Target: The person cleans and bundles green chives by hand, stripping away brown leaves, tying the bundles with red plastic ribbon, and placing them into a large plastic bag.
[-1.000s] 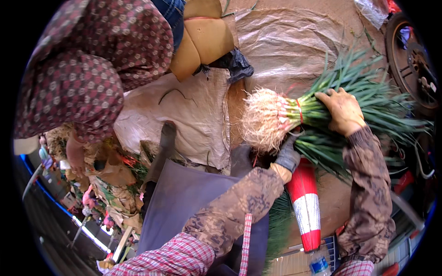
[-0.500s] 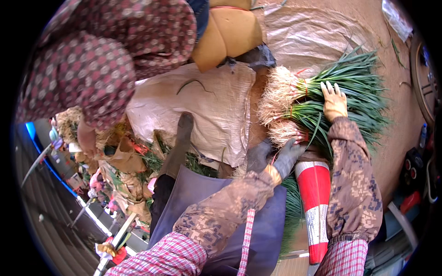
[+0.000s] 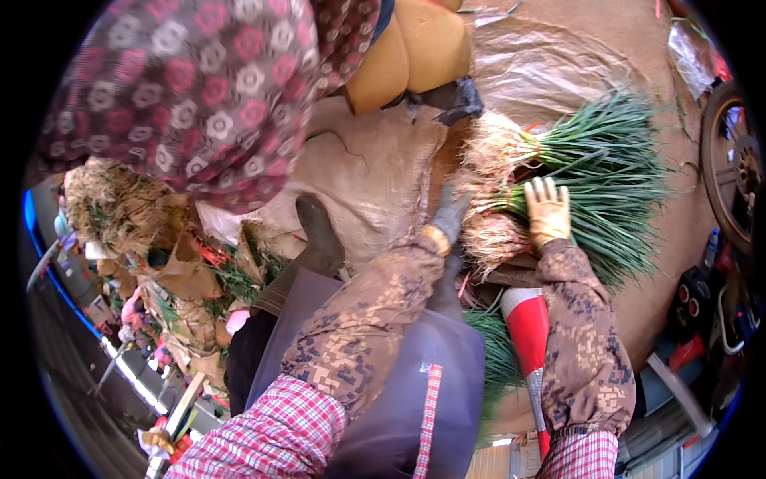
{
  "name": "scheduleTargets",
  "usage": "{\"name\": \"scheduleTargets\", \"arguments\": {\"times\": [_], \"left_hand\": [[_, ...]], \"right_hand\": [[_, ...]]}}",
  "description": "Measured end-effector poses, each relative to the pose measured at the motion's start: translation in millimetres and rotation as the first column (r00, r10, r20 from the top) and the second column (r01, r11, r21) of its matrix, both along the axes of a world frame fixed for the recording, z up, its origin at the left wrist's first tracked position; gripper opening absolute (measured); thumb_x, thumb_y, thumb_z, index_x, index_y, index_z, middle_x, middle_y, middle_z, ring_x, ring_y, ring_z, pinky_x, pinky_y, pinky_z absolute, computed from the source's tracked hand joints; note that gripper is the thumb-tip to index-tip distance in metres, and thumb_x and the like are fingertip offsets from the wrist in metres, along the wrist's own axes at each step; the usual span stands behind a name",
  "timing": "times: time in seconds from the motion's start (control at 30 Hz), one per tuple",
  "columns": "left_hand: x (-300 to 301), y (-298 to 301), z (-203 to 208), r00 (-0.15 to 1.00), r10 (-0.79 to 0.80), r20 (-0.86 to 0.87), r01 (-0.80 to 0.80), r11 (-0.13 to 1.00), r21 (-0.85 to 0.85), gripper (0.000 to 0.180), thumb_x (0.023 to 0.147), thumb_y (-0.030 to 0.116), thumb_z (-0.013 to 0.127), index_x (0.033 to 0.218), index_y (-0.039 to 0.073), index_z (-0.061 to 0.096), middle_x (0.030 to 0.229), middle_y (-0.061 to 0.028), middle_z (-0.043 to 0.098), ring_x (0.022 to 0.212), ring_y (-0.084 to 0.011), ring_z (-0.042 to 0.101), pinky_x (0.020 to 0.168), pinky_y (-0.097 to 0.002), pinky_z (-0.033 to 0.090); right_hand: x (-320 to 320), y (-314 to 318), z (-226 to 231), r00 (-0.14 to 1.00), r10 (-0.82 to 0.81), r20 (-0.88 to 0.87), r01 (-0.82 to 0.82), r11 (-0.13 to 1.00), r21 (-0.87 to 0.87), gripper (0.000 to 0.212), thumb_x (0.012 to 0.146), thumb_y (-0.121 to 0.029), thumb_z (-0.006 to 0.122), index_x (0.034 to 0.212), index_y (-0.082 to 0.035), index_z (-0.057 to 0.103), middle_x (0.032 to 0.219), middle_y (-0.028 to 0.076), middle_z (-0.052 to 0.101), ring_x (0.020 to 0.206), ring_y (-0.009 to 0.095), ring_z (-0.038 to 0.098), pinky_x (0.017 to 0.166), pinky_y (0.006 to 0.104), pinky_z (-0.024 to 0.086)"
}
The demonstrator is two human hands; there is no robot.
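Bundles of green onions (image 3: 594,144), with pale hairy roots and red ties, lie stacked on the ground, leaves toward the right. On the lower leaves, just beyond the tie, my right hand (image 3: 548,211) rests flat in a cream glove, its fingers stretched out. My left hand (image 3: 452,214), in a grey-coated glove, is held edge-on against the root ends (image 3: 487,188); its fingers look straight and hold nothing I can see. Camouflage sleeves (image 3: 586,335) cover both forearms.
A person in a flowered garment (image 3: 207,96) bends close at the upper left. A red and white cone (image 3: 527,323) lies below the bundles. More greens (image 3: 491,347) lie beside my dark apron (image 3: 399,383). A wheel (image 3: 734,164) stands at the right; a pale woven sheet (image 3: 359,164) covers ground at the left.
My left hand has moved up and left, from the lowest roots to the root ends. My right hand has slid down and left over the leaves. The other person has leaned farther in.
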State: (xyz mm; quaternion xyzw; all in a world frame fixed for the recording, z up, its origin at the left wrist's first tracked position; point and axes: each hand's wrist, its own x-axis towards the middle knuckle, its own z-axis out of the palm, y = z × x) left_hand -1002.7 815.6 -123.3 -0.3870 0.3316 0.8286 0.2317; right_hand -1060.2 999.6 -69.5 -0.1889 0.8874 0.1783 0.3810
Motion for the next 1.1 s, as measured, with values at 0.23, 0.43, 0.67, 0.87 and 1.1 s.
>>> {"name": "scheduleTargets", "arguments": {"times": [0.23, 0.43, 0.67, 0.87, 1.1], "left_hand": [[-10, 5, 52, 0.834, -0.551, 0.028, 0.521, 0.770, -0.368, 0.073, 0.073, 0.027, 0.069, 0.129, 0.000, 0.031, 0.121, -0.0194, 0.046, 0.112, -0.0268, 0.042, 0.093, -0.0317, 0.034], [37, -72, 120, 0.862, -0.505, 0.055, 0.476, 0.765, -0.435, 0.073, 0.072, 0.023, 0.066, 0.131, 0.001, 0.028, 0.123, -0.0226, 0.042, 0.112, -0.0258, 0.045, 0.091, -0.0311, 0.038], [105, -224, 187, 0.905, -0.376, 0.198, 0.424, 0.830, -0.363, 0.045, 0.078, 0.019, 0.063, 0.115, -0.001, 0.046, 0.085, -0.0044, 0.057, 0.069, -0.0107, 0.052, 0.059, -0.0211, 0.043], [109, -328, 270, 0.973, -0.147, 0.176, 0.217, 0.837, -0.502, 0.033, 0.081, 0.014, 0.058, 0.109, 0.000, 0.051, 0.085, -0.0030, 0.057, 0.072, -0.0134, 0.053, 0.062, -0.0247, 0.045], [220, -332, 334, 0.903, 0.136, 0.407, 0.206, 0.695, -0.689, 0.036, 0.076, 0.022, 0.060, 0.105, 0.001, 0.055, 0.083, -0.0040, 0.057, 0.075, -0.0127, 0.052, 0.065, -0.0247, 0.044]], "right_hand": [[8, 14, 13, 0.988, -0.145, -0.046, 0.146, 0.989, 0.030, 0.059, 0.079, -0.006, 0.038, 0.134, -0.025, 0.026, 0.142, -0.003, 0.023, 0.130, 0.021, 0.022, 0.103, 0.0457, 0.016], [21, -23, 71, 0.971, -0.223, -0.090, 0.212, 0.970, -0.118, 0.058, 0.074, -0.011, 0.050, 0.130, -0.015, 0.034, 0.134, 0.007, 0.035, 0.122, 0.026, 0.033, 0.099, 0.0431, 0.026], [144, -99, 150, 0.854, -0.455, 0.253, 0.500, 0.585, -0.638, 0.040, 0.068, -0.017, 0.061, 0.106, -0.006, 0.054, 0.096, 0.018, 0.058, 0.088, 0.035, 0.054, 0.080, 0.0425, 0.043], [196, -132, 251, 0.779, -0.504, 0.373, 0.622, 0.552, -0.555, 0.038, 0.071, -0.019, 0.060, 0.106, -0.005, 0.054, 0.097, 0.018, 0.058, 0.093, 0.034, 0.053, 0.085, 0.0412, 0.040], [159, -106, 280, 0.715, -0.501, 0.488, 0.699, 0.495, -0.516, 0.033, 0.078, -0.007, 0.054, 0.110, 0.003, 0.053, 0.104, 0.020, 0.058, 0.097, 0.029, 0.056, 0.086, 0.0320, 0.043]]}}
